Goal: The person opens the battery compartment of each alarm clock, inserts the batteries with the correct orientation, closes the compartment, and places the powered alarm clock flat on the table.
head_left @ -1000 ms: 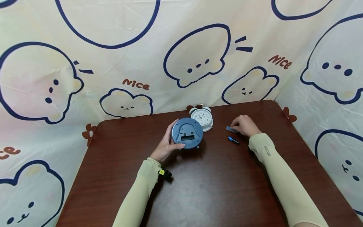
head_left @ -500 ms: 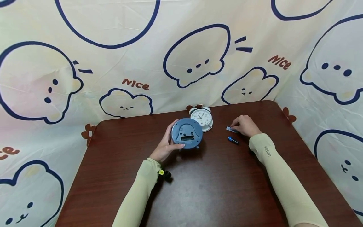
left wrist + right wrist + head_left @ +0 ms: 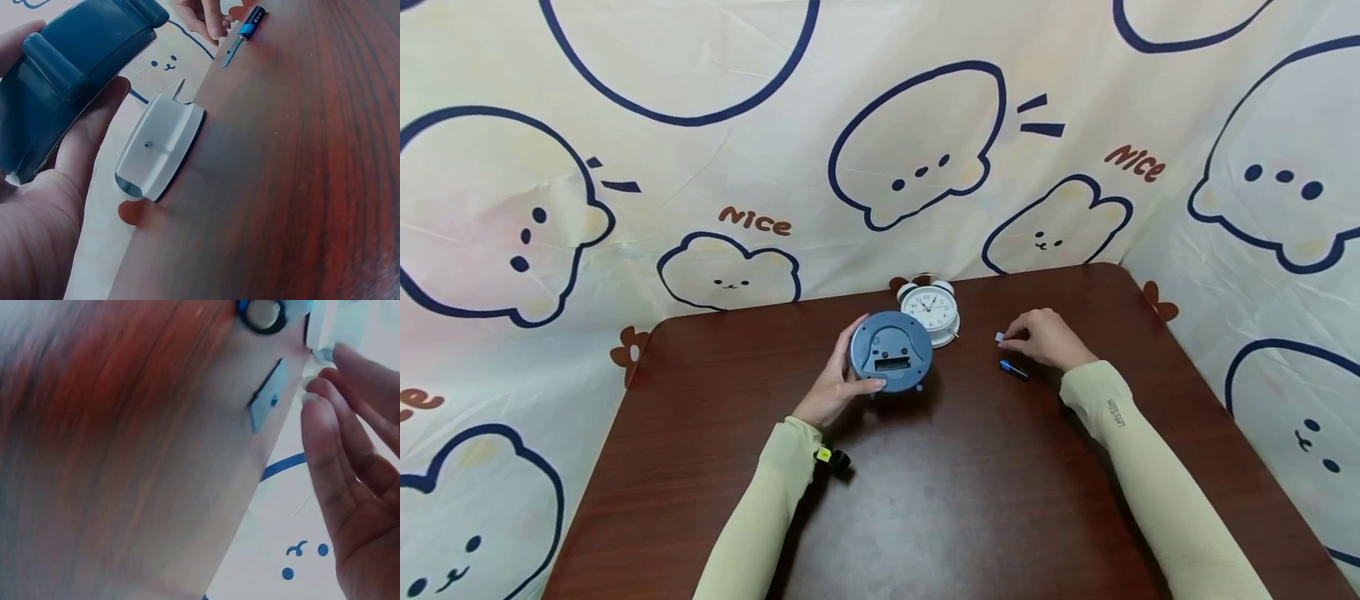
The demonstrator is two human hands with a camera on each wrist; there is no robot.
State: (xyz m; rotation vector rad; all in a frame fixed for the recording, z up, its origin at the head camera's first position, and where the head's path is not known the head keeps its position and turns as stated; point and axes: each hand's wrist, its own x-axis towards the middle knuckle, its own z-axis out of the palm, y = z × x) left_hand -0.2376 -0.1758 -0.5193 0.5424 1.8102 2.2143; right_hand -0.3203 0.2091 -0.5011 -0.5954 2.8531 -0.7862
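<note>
My left hand (image 3: 838, 383) grips a round blue alarm clock (image 3: 891, 340) by its left side. The clock's back faces me, with an uncovered battery slot (image 3: 892, 364) near the bottom. My right hand (image 3: 1051, 340) is over the far right of the table, close to a small flat blue battery cover (image 3: 270, 397). In the right wrist view the cover lies on the table, apart from the loosely bent fingers (image 3: 322, 425). A blue and black battery (image 3: 1014, 370) lies just in front of that hand.
A white twin-bell alarm clock (image 3: 931, 310) stands behind the held clock, partly hidden by it. The brown table (image 3: 970, 492) ends at a cloth (image 3: 850, 258) printed with cartoon figures. A small black device (image 3: 835, 460) is worn on the left wrist.
The right hand has shifted slightly over the battery cover, hiding more of it in the head view, and its fingers have changed pose. The left hand keeps holding the blue clock in place.
</note>
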